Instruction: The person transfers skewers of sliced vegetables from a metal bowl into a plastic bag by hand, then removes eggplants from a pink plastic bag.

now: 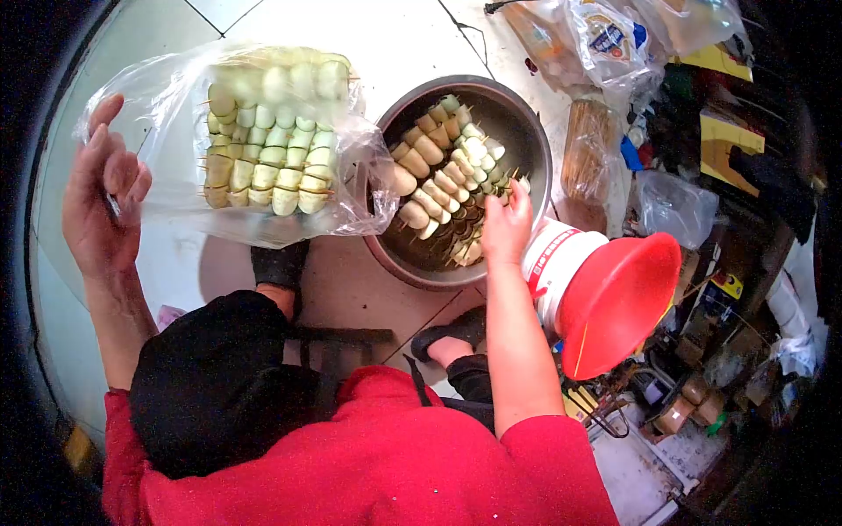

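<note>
At the left, my left hand [107,180] is raised beside a clear plastic bag [171,162]. Its fingers are loosely bent and apart, with the bag's film touching the fingertips. Rows of pale green and whitish skewered pieces [274,158] lie in the bag. My right hand [508,226] reaches over the right rim of a dark round basin [412,272], its fingers closed around the end of a skewer [497,190]. Inside the basin, several skewers of pale round-ended pieces [436,188] lie slanted side by side. The fingers partly hide the held skewer.
A white bucket [548,263] with a red funnel-shaped top [618,302] stands right of the basin. Beyond it are a wrapped bundle of thin sticks [589,149], plastic bags [614,39] and mixed clutter [693,386]. A black-covered knee [215,377] is below the bag.
</note>
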